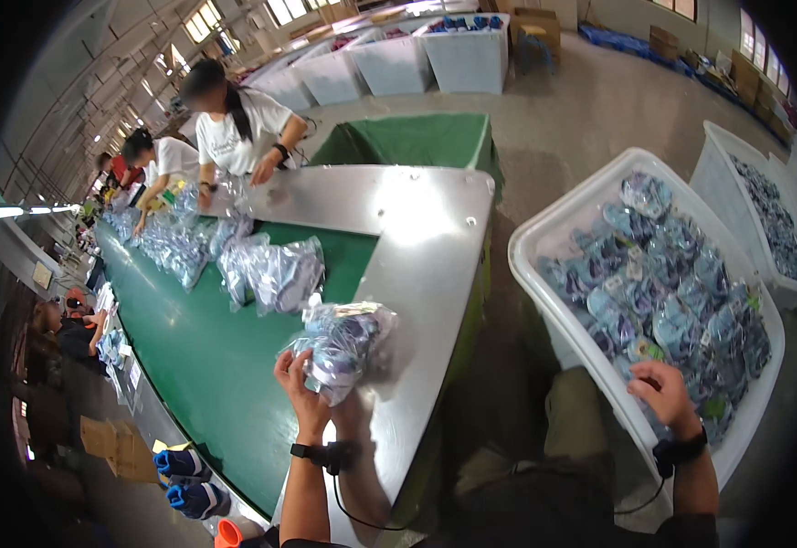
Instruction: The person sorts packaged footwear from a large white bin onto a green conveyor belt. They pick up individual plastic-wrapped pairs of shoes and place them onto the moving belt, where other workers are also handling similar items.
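Observation:
My left hand (303,391) is closed at the near left edge of a clear plastic bag of light blue shoes (343,340). This bag rests on the metal rim (416,283) at the end of a green conveyor belt (179,342). On the right, my right hand (665,395) hovers at the near side of a white plastic bin (528,260), its fingers loosely bent and apart, with nothing visible in them. Bagged blue-grey shoes (681,320) fill the bin in a heap. Both wrists wear black bands with cables.
Further bagged shoes (275,272) lie on the belt, where co-workers (243,128) handle bags. A green-lined bin (407,137) stands beyond the metal end. Another full white bin (764,210) is at far right. Dark blue shoes (195,498) and an orange cup (234,532) sit at lower left.

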The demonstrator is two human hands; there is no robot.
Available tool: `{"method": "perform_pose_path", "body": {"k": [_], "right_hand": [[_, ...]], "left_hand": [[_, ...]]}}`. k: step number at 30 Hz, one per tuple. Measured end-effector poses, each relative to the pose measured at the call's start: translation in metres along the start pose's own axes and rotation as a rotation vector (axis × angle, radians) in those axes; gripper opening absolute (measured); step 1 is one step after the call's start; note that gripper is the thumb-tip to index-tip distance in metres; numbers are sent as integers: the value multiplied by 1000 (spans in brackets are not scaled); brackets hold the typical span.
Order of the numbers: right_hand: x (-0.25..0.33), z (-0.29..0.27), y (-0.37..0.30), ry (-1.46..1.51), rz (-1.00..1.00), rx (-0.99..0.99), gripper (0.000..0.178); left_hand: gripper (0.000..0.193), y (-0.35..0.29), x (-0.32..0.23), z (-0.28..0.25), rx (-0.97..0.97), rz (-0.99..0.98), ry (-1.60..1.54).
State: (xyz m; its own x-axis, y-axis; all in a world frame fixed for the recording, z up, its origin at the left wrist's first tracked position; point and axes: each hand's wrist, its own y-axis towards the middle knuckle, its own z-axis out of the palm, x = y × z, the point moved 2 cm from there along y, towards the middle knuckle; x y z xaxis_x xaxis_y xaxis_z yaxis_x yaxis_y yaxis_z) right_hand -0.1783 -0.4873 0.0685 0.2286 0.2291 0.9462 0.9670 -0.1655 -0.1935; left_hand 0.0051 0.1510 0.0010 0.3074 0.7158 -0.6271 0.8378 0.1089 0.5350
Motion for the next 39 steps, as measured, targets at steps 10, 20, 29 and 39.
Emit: {"method": "perform_pose_path", "body": {"k": [10,20,29,39], "right_hand": [[64,75,21,-122,-201,303,28],[56,115,44,-3,-275,394,35],[19,137,58,269,161,714,55],[12,75,83,-242,-93,447,56]], "left_hand": [[71,-8,-16,16,18,-729,-512],[81,-43,-127,63,387,-753,-1174],[86,-78,-241,69,985,-711,-1145],[66,-67,-270,82,982,-569,-1137]]}}
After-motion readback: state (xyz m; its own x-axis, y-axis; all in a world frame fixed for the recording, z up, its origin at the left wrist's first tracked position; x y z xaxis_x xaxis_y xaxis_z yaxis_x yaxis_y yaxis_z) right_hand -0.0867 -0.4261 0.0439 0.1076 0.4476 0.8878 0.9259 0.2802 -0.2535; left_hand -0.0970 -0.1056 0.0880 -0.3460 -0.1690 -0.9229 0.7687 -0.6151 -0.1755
